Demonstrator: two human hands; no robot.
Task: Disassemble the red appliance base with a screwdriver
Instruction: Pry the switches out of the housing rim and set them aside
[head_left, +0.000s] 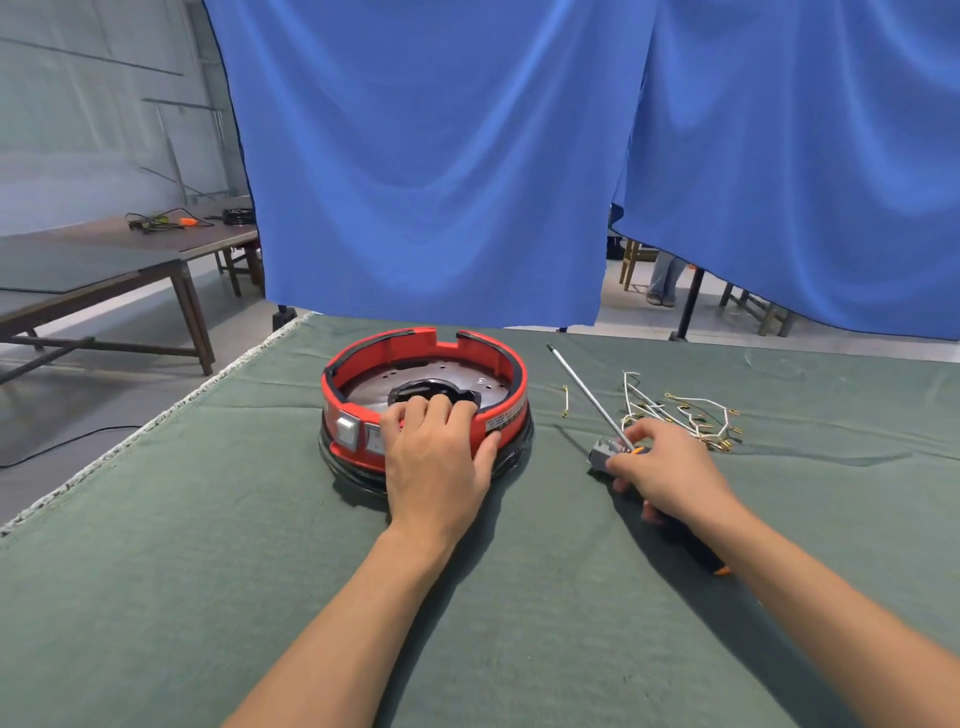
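The red appliance base (498, 364), a round open ring with a dark metal plate inside and a black bottom rim, sits on the green cloth. My left hand (434, 457) grips its near rim, fingers curled over the edge and thumb against the outer wall. The screwdriver (589, 395) lies to the right, its long metal shaft pointing away from me. My right hand (670, 473) is curled round its black and orange handle, which lies mostly hidden under the hand and wrist. A small grey part (602, 452) lies at my right thumb.
A tangle of white wires with small terminals (685, 410) lies right of the shaft, and one short wire (565, 401) left of it. The green cloth (208, 571) covers the table. A blue curtain (467, 156) hangs behind. Brown tables (104, 270) stand at far left.
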